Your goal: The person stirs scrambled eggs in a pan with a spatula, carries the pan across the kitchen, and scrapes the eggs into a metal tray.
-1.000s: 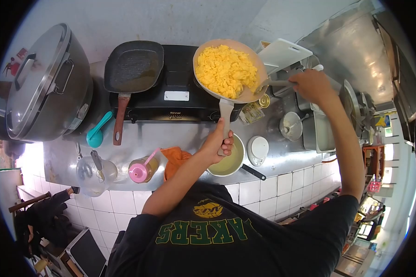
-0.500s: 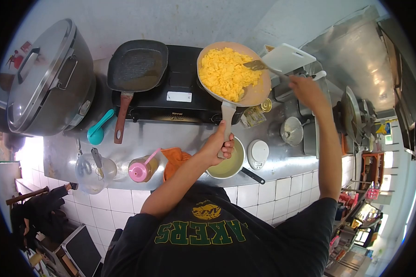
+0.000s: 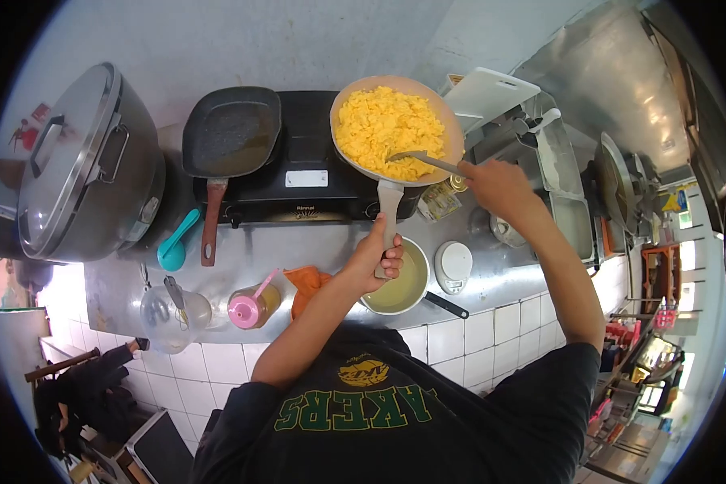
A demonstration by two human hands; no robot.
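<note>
My left hand [image 3: 373, 260] is wrapped round the pale handle of a frying pan [image 3: 454, 129], which sits over the right side of the black stove. Yellow scrambled eggs [image 3: 387, 121] fill much of the pan. A spatula [image 3: 434, 160] is gripped in my right hand [image 3: 496, 190], to the right of the pan's near edge. Its blade dips into the eggs on the near side, partly buried. Below my left hand stands a saucepan [image 3: 403, 282] with a pale yellowish inside and a black handle.
On the stove [image 3: 306, 189], a dark square pan [image 3: 232, 133] rests at left. A big metal pot [image 3: 89, 173] stands further left. Along the counter are a teal spoon [image 3: 172, 252], a clear bowl [image 3: 165, 319], a pink-lidded jug [image 3: 246, 311], an orange cloth [image 3: 302, 286] and a white scale [image 3: 453, 264].
My right hand has come down and left, bringing the spatula from the pan's right side to the near side of the eggs. My left hand keeps its hold on the handle.
</note>
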